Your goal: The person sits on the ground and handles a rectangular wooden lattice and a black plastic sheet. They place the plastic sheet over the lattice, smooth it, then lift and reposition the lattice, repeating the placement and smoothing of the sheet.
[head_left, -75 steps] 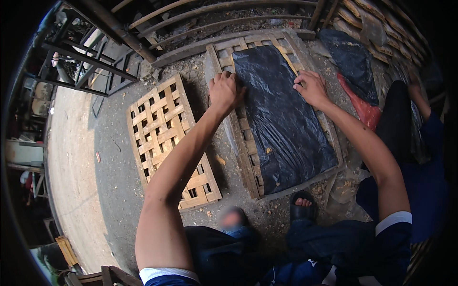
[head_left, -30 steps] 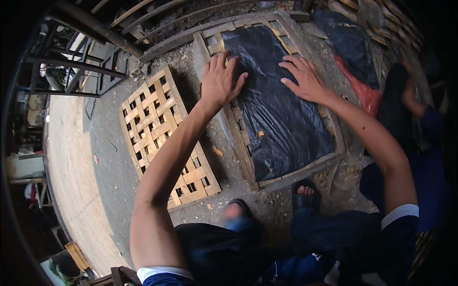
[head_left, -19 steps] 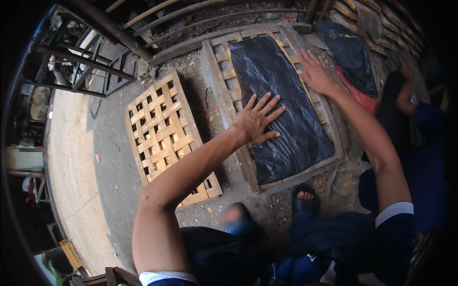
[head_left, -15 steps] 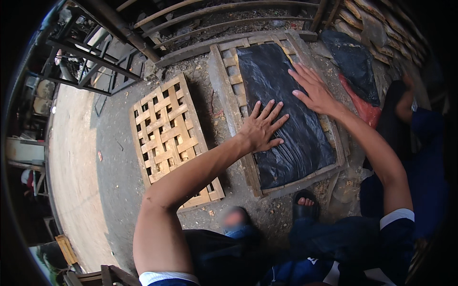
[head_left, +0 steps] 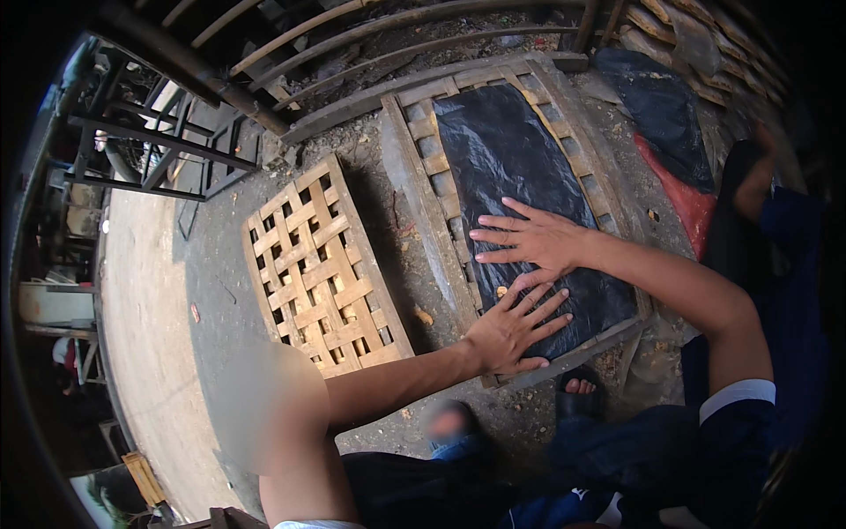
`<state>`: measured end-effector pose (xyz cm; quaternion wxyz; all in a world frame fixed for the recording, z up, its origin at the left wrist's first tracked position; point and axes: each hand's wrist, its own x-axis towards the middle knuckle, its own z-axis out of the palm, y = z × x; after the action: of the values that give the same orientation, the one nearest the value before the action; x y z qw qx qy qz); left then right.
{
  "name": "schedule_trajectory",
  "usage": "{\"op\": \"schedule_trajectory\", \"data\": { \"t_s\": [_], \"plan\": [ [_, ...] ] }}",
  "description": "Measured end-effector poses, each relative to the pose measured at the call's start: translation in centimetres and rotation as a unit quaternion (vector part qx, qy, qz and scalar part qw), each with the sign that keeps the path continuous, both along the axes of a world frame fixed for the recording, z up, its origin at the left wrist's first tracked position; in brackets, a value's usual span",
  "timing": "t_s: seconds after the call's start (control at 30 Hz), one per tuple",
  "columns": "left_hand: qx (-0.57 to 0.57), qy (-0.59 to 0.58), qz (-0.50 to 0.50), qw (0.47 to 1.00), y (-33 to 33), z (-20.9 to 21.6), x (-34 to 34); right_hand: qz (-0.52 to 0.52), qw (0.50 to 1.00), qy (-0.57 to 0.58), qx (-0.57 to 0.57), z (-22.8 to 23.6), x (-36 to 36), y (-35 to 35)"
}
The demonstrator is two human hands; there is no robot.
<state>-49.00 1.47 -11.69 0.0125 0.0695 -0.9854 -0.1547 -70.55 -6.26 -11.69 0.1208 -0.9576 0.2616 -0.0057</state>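
Pressing on the crinkled black plastic sheet (head_left: pixel 493 141) atop a rectangular woven-slat wooden panel (head_left: pixel 419 176), we have brought our right hand (head_left: pixel 548 245) down beside our left hand (head_left: pixel 511 337), fingers spread wide, gripping nothing; smoothing seems to have reached the near end.

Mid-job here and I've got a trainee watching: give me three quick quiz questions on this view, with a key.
1. Which is nearer the person's feet: the left hand or the right hand?
2. True or false: the black sheet covers the whole wooden frame.
3. Fill in the blank: the separate woven panel lies to the ____ of the wooden frame.

Key:
1. The left hand.
2. False: the wooden frame shows along both sides of the black sheet.
3. Left.
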Motion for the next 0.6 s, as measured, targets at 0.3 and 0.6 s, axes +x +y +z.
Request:
{"op": "schedule_trajectory", "data": {
  "t_s": [0.3, 0.6],
  "plan": [
    [0.007, -0.027, -0.013, 1.0, 0.0, 0.3, -0.1, -0.41, 0.897, 0.09, -0.139, 2.6, -4.9, -16.8],
    [0.019, 0.001, -0.001, 1.0, -0.4, 0.3, 0.0, -0.044, 0.997, -0.059, 0.011, 1.0, 3.2, -2.1]
  ]
}}
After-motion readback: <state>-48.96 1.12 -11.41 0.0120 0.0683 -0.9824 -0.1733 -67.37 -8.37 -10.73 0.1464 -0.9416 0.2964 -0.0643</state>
